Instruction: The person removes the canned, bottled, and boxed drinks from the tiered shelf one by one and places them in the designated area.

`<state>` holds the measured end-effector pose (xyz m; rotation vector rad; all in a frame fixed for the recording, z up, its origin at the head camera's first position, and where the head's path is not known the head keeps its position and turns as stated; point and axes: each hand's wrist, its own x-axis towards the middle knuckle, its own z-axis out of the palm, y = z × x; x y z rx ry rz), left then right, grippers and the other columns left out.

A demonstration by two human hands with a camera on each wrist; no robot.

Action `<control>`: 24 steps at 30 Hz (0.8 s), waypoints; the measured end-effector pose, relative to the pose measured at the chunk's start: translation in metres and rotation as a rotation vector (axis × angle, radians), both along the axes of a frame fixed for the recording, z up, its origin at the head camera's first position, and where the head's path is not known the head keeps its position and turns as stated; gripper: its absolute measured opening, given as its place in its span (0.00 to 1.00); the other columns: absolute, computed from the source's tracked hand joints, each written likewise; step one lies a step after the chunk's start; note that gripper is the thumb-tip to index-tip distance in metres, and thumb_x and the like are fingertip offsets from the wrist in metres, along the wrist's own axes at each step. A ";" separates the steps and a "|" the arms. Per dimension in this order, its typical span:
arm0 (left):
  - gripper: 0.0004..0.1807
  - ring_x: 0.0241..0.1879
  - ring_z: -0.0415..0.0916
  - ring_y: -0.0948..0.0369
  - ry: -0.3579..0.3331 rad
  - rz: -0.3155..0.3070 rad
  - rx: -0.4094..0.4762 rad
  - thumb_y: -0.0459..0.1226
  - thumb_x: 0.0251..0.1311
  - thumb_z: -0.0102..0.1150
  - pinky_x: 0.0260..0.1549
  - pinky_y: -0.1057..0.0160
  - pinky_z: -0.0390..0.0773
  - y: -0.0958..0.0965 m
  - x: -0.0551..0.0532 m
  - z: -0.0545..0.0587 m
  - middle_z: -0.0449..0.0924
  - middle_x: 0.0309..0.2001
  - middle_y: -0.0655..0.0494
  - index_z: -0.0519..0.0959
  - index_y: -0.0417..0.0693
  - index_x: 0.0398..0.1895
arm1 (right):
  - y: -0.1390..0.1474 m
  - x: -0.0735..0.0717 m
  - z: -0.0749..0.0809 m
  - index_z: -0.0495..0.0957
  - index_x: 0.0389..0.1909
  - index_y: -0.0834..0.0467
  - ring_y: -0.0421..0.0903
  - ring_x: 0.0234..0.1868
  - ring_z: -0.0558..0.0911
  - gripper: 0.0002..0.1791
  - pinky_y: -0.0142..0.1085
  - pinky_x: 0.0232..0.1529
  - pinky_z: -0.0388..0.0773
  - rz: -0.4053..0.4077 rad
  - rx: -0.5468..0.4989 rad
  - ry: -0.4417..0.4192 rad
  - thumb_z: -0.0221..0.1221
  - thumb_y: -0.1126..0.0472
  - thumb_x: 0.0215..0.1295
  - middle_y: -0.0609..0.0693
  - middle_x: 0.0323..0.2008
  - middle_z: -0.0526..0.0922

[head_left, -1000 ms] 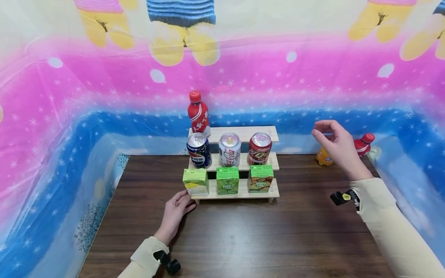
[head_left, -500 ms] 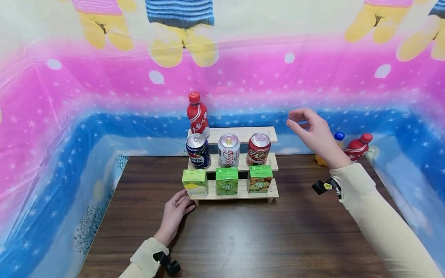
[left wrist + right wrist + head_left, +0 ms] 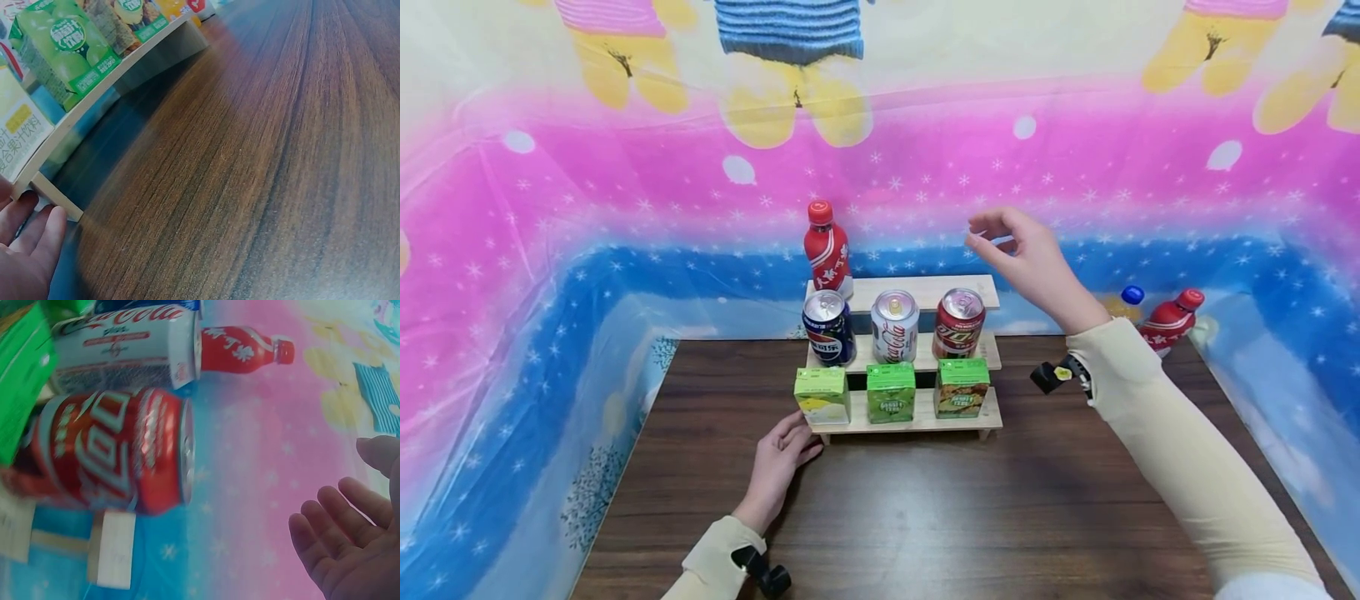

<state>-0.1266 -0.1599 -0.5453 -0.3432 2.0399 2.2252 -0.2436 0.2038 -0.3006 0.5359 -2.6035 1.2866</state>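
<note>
A three-tier wooden rack (image 3: 898, 425) stands on the table. My left hand (image 3: 775, 471) holds its lower left corner, fingers and thumb around the board end and leg (image 3: 59, 199). My right hand (image 3: 1026, 254) is raised near the right end of the top tier, fingers loosely bent with nothing in them. A red-capped bottle (image 3: 827, 254) stands at the top tier's left end. On the middle tier are a dark blue Pepsi can (image 3: 829, 332), a white Coca-Cola can (image 3: 895, 329) and a red can (image 3: 112, 450). Three juice cartons (image 3: 891, 393) line the bottom tier.
Right of the rack, partly behind my right forearm, stand a blue-capped bottle with orange drink (image 3: 1126, 304) and a red bottle (image 3: 1171, 321). A printed cloth (image 3: 917, 158) hangs behind and around the dark wooden table (image 3: 887, 517).
My right hand has moved left and up from near the bottles at the right to beside the rack's top tier, still holding nothing. My left hand has stayed at the corner.
</note>
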 end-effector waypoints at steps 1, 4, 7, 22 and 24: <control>0.23 0.47 0.84 0.69 0.000 0.001 0.001 0.29 0.78 0.51 0.48 0.63 0.85 0.000 0.000 0.000 0.82 0.59 0.36 0.68 0.32 0.73 | -0.003 -0.002 0.001 0.76 0.66 0.57 0.51 0.59 0.80 0.25 0.50 0.63 0.76 0.007 -0.005 -0.007 0.60 0.47 0.77 0.54 0.59 0.82; 0.23 0.47 0.84 0.69 0.003 0.000 0.006 0.29 0.78 0.51 0.48 0.63 0.85 -0.001 -0.001 0.001 0.82 0.59 0.36 0.69 0.32 0.73 | -0.012 -0.007 0.005 0.76 0.67 0.55 0.48 0.60 0.79 0.26 0.49 0.63 0.76 0.030 -0.022 -0.032 0.62 0.46 0.76 0.52 0.60 0.82; 0.23 0.47 0.84 0.68 0.006 -0.001 0.007 0.29 0.78 0.51 0.48 0.63 0.85 -0.001 -0.001 0.001 0.82 0.59 0.36 0.69 0.32 0.73 | -0.020 -0.012 0.010 0.75 0.69 0.54 0.47 0.60 0.79 0.28 0.48 0.64 0.76 0.050 -0.033 -0.054 0.63 0.44 0.74 0.50 0.60 0.82; 0.23 0.48 0.84 0.67 0.005 -0.004 0.007 0.30 0.78 0.52 0.49 0.62 0.85 0.000 0.000 0.000 0.82 0.60 0.36 0.69 0.33 0.73 | -0.064 -0.044 0.020 0.75 0.71 0.53 0.44 0.58 0.78 0.33 0.47 0.63 0.76 0.158 -0.045 -0.147 0.65 0.41 0.71 0.46 0.58 0.83; 0.23 0.48 0.84 0.67 0.005 -0.001 0.015 0.29 0.78 0.52 0.49 0.62 0.85 0.000 0.000 0.000 0.82 0.60 0.36 0.69 0.32 0.73 | -0.071 -0.048 0.019 0.75 0.71 0.53 0.43 0.58 0.79 0.33 0.46 0.63 0.76 0.169 -0.046 -0.158 0.65 0.41 0.71 0.46 0.57 0.83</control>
